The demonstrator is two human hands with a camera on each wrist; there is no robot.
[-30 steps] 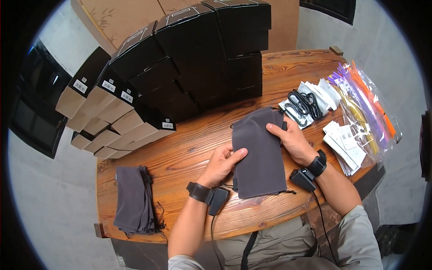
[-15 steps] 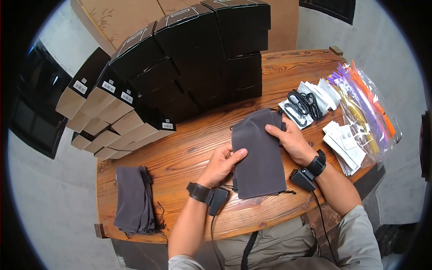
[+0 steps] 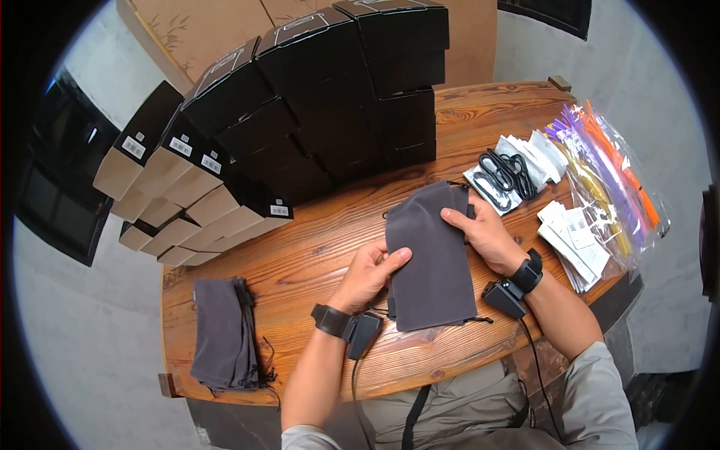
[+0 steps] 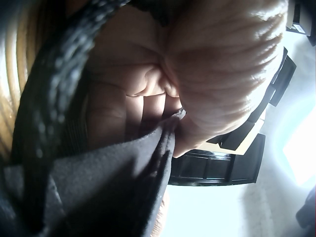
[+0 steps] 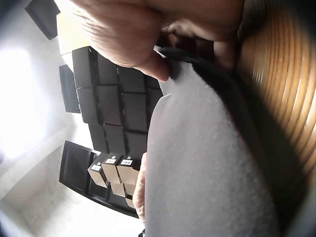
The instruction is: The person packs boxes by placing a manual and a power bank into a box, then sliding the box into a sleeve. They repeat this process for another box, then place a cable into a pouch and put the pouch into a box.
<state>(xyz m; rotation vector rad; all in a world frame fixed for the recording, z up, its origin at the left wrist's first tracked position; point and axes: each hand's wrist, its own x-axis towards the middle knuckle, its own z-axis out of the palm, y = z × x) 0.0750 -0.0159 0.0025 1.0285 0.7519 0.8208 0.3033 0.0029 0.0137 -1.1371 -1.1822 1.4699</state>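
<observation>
A dark grey drawstring pouch [image 3: 431, 281] is held above the near part of the wooden table, its broad face toward the head camera. My left hand [image 3: 369, 274] grips the pouch's left edge, thumb lying on the front and fingers hidden behind. On the upper right edge my right hand [image 3: 489, 236] pinches the cloth in the same way. In the left wrist view, the pouch's edge [image 4: 163, 143] runs between the thumb and curled fingers. The right wrist view shows the right thumb [image 5: 155, 66] pressing on the cloth. Black cords stick out at the lower corners.
Several folded grey pouches [image 3: 221, 334] lie stacked at the left. Black boxes [image 3: 330, 97] stand in a tall wall at the back. At the right are coiled black cables [image 3: 506, 172] on silvery packets, white leaflets [image 3: 574, 244] and a clear bag [image 3: 607, 187] of coloured strips.
My right hand and the pouch's upper right edge have shifted very slightly left. My left hand keeps the same hold on the pouch.
</observation>
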